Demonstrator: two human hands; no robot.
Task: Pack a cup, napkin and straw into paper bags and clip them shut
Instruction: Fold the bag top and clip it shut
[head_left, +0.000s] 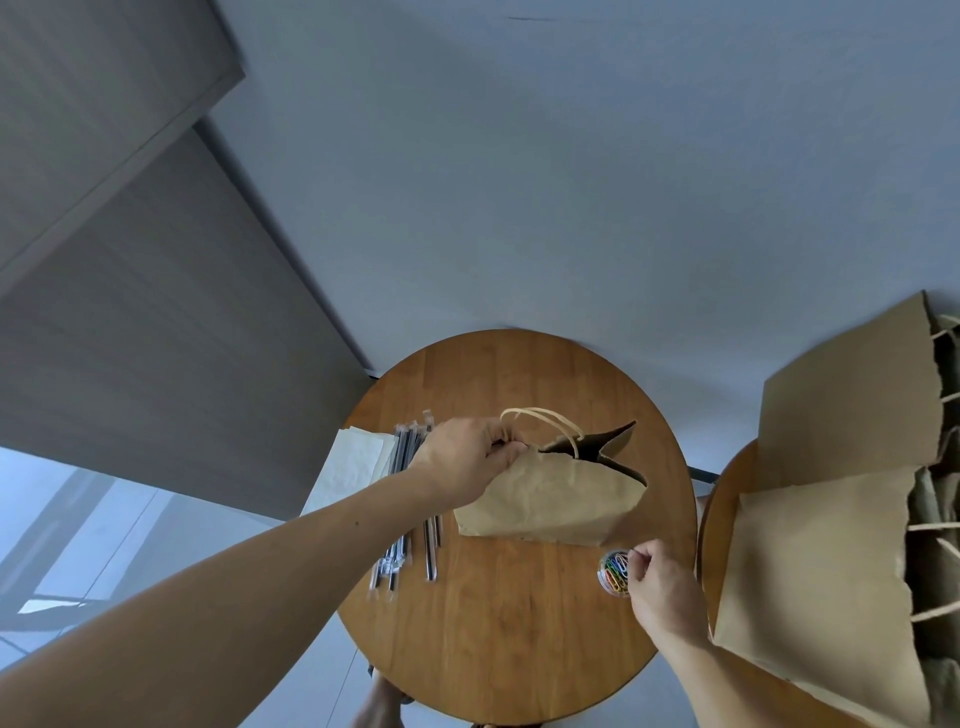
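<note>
Paper bag (550, 499), brown and creased, is mid-frame, held tilted over the round wooden surface (509, 649). Its mouth gapes toward the upper right and its twine handle (550, 415) loops upward.

Nearest, at lower middle, a broad stretch of bare wood runs to the near rim. At lower right the right hand (662, 587) has its fingers curled over a small round tub of coloured paper clips (613, 571) close to the right rim; I cannot tell whether it holds a clip. The bag's lower corner ends just beside that tub.

Further up, the left hand (467, 457) grips the bag's top edge at its left end. Left of the bag lie wrapped straws (400, 556), and beyond them white napkins (353, 467) jut past the left rim. Bare wood continues behind the bag to the far rim. At the right edge of the frame, spare bags (831, 415) are piled on a second surface (724, 493).
</note>
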